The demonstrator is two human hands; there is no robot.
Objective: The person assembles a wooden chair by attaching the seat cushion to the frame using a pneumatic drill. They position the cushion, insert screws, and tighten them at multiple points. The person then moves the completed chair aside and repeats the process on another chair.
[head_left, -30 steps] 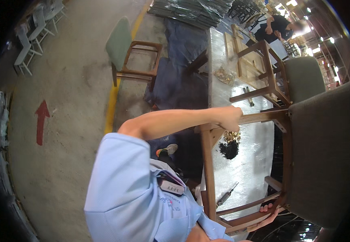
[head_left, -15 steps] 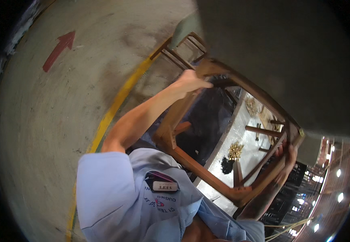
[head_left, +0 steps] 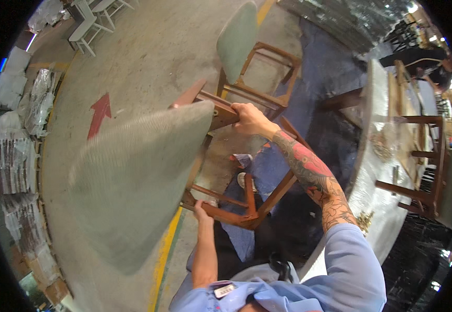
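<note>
Between my hands is a wooden chair, held tilted in the air; its brown frame is open where a seat would sit. Its large grey-green backrest faces left and is blurred by motion. My left hand grips a lower rail near me, its fingers partly hidden behind the wood. Farther off, my right hand is wrapped round the frame close to the backrest. Just beyond stands a second chair with a brown frame and a similar grey-green backrest.
At right, a plastic-covered table bears another brown chair and a small heap of brass-coloured hardware. Wrapped stacks line the left side. White chairs stand far left. Blue sheeting covers part of the floor.
The held chair has swung from right to left, so its backrest now lies on my left. My hands have moved to other places on the frame, and the view has turned.
</note>
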